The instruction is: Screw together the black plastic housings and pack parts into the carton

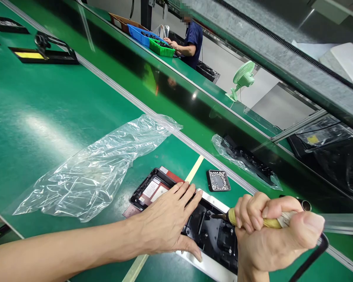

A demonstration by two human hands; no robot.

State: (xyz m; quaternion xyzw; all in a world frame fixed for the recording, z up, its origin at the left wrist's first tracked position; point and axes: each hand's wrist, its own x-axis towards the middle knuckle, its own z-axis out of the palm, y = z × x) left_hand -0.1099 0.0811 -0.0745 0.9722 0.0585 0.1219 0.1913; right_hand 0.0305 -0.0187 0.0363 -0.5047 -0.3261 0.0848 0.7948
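My left hand (173, 219) lies flat across a black plastic housing (207, 231), fingers stretched toward its far edge and thumb spread over the near side. White strips (206, 268) run along both long sides of that housing, and small screws show inside it. In my right hand (270, 231) is a power screwdriver (231, 216) wrapped in yellow tape, my fingers closed round its grip. Its tip points down at the housing's inside; whether it touches a screw I cannot tell. Left of the housing is a black frame (135, 196) with a white label. Beyond it stands a small tray of screws (218, 181).
A clear plastic bag (97, 168) lies crumpled on the green table (47, 102). Black parts in a bag (248, 158) rest past the metal rail (114, 86). Farther off are a black frame (59, 58), colored bins (161, 47), a green fan (243, 74) and a person (192, 41).
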